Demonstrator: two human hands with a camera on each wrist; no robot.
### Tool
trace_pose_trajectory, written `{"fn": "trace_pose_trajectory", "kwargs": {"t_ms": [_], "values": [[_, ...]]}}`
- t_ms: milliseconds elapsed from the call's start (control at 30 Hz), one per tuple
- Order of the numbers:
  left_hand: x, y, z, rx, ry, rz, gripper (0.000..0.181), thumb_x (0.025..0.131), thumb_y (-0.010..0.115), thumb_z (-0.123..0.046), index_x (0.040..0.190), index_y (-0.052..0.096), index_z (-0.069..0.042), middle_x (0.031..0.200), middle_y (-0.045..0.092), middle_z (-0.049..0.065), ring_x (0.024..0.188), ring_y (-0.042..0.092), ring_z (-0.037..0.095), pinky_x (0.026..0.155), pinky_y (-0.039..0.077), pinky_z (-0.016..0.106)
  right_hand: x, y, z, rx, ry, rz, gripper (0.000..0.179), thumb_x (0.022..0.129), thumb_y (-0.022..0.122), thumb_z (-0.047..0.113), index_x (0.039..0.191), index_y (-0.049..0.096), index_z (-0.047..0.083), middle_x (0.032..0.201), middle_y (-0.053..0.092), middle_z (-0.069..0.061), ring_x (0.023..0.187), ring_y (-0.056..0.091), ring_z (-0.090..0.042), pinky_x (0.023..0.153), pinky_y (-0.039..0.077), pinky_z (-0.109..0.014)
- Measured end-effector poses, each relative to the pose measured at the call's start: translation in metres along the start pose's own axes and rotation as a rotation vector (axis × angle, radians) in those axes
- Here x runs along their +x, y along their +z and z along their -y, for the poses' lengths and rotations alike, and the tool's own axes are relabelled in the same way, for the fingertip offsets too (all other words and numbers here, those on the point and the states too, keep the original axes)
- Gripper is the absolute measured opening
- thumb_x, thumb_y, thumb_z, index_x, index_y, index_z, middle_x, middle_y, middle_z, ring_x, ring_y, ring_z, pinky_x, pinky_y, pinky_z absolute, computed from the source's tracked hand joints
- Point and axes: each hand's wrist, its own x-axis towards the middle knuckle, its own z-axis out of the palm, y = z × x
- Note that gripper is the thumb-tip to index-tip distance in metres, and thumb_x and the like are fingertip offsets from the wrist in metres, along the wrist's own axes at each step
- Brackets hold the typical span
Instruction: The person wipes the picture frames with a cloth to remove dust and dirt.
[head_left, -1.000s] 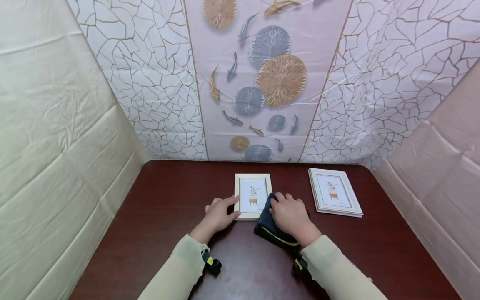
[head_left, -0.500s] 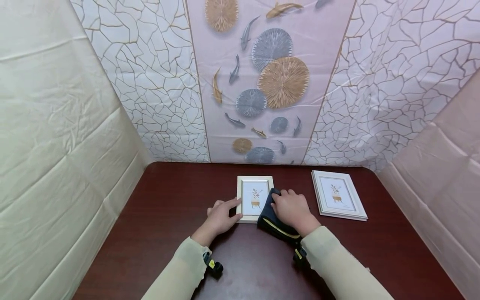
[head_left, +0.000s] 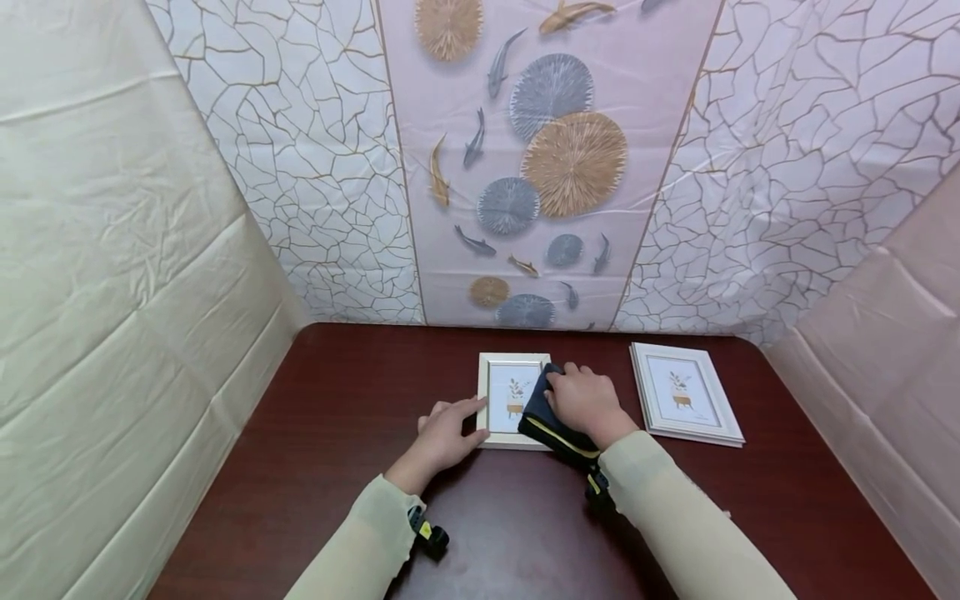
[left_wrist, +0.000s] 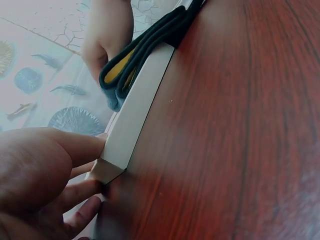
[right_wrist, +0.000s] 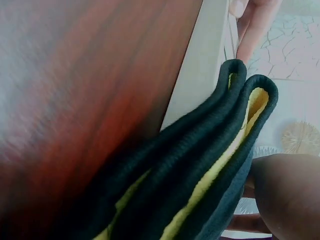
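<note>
A cream picture frame (head_left: 492,392) with a potted-plant print lies on the dark red-brown table. My left hand (head_left: 442,433) rests at its left side, thumb near the lower left corner and index finger higher on the same edge. In the left wrist view, thumb and fingertips touch the frame's border (left_wrist: 135,112) around the corner. My right hand (head_left: 588,404) grips a folded dark blue cloth (head_left: 542,408) with yellow inside its folds. That cloth lies over the frame's right side, hiding part of the print; its layered folds (right_wrist: 200,150) show in the right wrist view.
To the right lies a small stack of white picture frames (head_left: 686,392), the top one with a similar print. Behind the table (head_left: 360,367) hangs a patterned backdrop (head_left: 570,167), and pale fabric walls (head_left: 135,275) stand at both sides.
My right hand and the cloth have moved up along the frame's right side, away from me. The left hand stays at the left edge. The head view has shifted slightly.
</note>
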Motion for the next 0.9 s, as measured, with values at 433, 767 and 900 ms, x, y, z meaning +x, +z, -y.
{"fn": "trace_pose_trajectory", "kwargs": {"t_ms": [433,767,900], "values": [[0.001,-0.003,-0.003,0.001,-0.031,0.009,0.072,0.108,0.074,-0.039,0.171,0.044,-0.024,0.170,0.047,0.006,0.147,0.045,0.036,0.101,0.036,0.060,0.026,-0.002,-0.007,0.008,0.017,0.071,0.045,0.114,0.058,0.037,0.152,0.068,0.015,0.140,0.063,-0.023,0.111,0.065,-0.040,0.081,0.060,-0.059],[0.000,-0.004,0.000,-0.007,0.012,0.012,0.071,0.107,0.074,-0.040,0.170,0.046,-0.023,0.173,0.044,-0.003,0.145,0.047,0.033,0.098,0.035,0.059,0.034,0.003,-0.017,0.009,0.011,0.039,0.046,0.115,0.058,0.036,0.157,0.065,0.019,0.138,0.060,-0.021,0.101,0.058,-0.034,0.073,0.058,-0.055],[0.000,-0.005,0.001,-0.005,0.011,0.016,0.071,0.107,0.074,-0.041,0.170,0.046,-0.023,0.172,0.045,-0.004,0.145,0.048,0.032,0.098,0.035,0.058,0.036,0.003,-0.018,0.016,-0.012,0.029,0.045,0.115,0.059,0.034,0.156,0.066,0.018,0.143,0.060,-0.019,0.107,0.059,-0.036,0.075,0.058,-0.055]]}}
